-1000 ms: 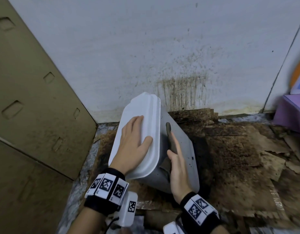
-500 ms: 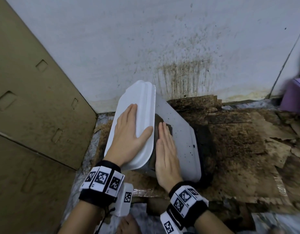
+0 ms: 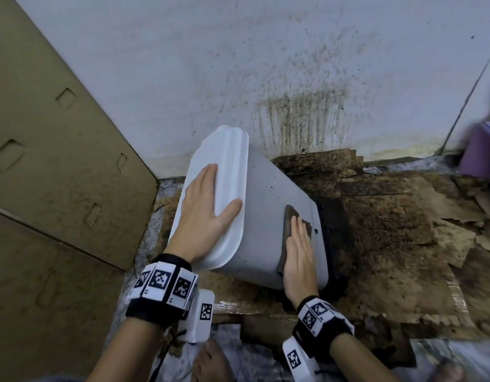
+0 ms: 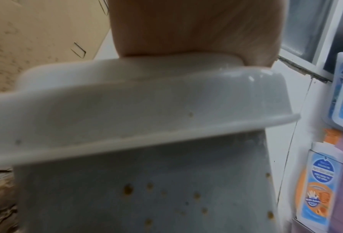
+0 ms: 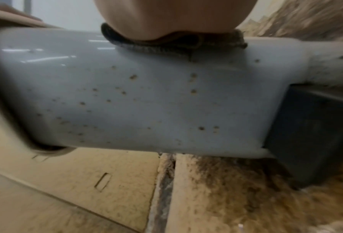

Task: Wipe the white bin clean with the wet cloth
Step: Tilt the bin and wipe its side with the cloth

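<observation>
- Two hands work from above: the left hand (image 3: 208,213) lies flat on the tilted white plastic bin (image 3: 268,216); the right hand (image 3: 299,257) presses a dark wet cloth (image 3: 289,216) flat against its side, fingers straight.
- Left wrist: brown specks (image 4: 127,189) dot the wall below the rim; wiping left.
- Right wrist: near face is speckled, seemingly unwiped.

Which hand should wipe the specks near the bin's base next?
The right hand: it already presses the cloth flat on the white bin wall, while the left hand rests on the lid, steadying it.
</observation>
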`<action>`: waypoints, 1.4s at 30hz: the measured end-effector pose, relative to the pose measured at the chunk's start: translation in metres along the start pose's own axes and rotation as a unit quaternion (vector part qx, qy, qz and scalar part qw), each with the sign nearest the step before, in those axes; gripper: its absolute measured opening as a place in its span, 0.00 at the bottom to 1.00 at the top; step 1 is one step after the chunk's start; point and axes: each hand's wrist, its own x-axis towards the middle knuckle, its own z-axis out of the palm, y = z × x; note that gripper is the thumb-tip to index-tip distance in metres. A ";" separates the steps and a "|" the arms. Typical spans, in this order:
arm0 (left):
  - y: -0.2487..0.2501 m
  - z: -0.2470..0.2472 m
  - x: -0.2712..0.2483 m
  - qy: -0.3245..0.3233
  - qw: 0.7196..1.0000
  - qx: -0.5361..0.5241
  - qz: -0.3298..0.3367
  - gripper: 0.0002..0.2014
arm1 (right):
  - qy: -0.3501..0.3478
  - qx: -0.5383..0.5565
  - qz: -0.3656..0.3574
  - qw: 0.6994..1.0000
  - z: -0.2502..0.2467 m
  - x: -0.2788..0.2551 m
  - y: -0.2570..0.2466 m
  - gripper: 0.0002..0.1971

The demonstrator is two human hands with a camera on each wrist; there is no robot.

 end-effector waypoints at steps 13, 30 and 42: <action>0.006 0.004 0.004 -0.001 1.000 0.018 0.005 0.46 | -0.016 0.031 -0.142 0.989 0.020 -0.016 -0.090 0.26; -0.013 -0.004 0.002 0.002 0.999 -0.036 0.001 0.48 | -0.035 -0.025 0.045 0.998 -0.023 -0.003 0.067 0.28; -0.008 -0.002 0.004 -0.002 1.000 -0.029 0.002 0.47 | 0.054 -0.006 0.043 0.998 0.001 -0.002 0.039 0.32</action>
